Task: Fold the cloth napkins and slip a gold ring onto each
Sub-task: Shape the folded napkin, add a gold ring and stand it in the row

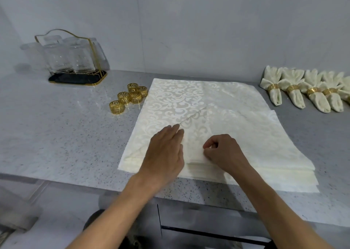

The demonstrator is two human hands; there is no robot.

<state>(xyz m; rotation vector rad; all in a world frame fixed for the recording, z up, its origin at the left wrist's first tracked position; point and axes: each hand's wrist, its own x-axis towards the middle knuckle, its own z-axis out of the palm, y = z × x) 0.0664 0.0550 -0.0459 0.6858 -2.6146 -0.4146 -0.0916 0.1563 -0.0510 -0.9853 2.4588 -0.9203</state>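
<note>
While my left hand (164, 152) is lying flat with fingers spread straight on the top napkin (191, 105), my right hand (221, 152) is curling beside it at lower centre of the frame, its fingertips pinching what looks like a fold or edge of that same cloth. I am judging that I am working the first fold of this napkin: a diagonal crease is running from my left fingertips up toward the middle of the cloth, so one corner seems to be turned over already, but the piece is lying mostly open. It is sitting on a stack (265, 175) of flat napkins whose layered edges are showing at the lower right, so several are waiting beneath; how many I cannot tell. At the right edge of the frame, finished napkins (303, 91) are lying in a row, at least four, each wearing a ring, with the row running out of view. Left of the stack, five loose rings (130, 97) are clustering on the counter (56, 135), so I am reckoning at least five napkins are left to fold and ring, this one included.
</note>
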